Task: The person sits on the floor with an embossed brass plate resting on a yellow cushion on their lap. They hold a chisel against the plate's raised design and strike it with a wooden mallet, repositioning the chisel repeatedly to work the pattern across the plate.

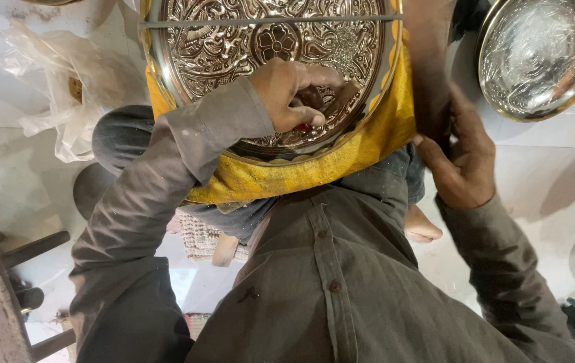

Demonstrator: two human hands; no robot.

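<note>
White floor; engraved round tray flat on lap, left hand fisted, pressing; right hand clasps dark upright post.

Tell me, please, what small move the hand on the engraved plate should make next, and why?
Probably a short slide along the rim pattern. The left hand is closed, its fingers pressed onto the lower part of the engraved metal plate, which rests on a yellow cloth. The right hand braces beside the plate's edge.

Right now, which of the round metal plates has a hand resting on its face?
The large embossed plate on the yellow cloth in the lap: the left hand presses on its lower face. The plainer plate at upper right lies untouched on the floor.
</note>
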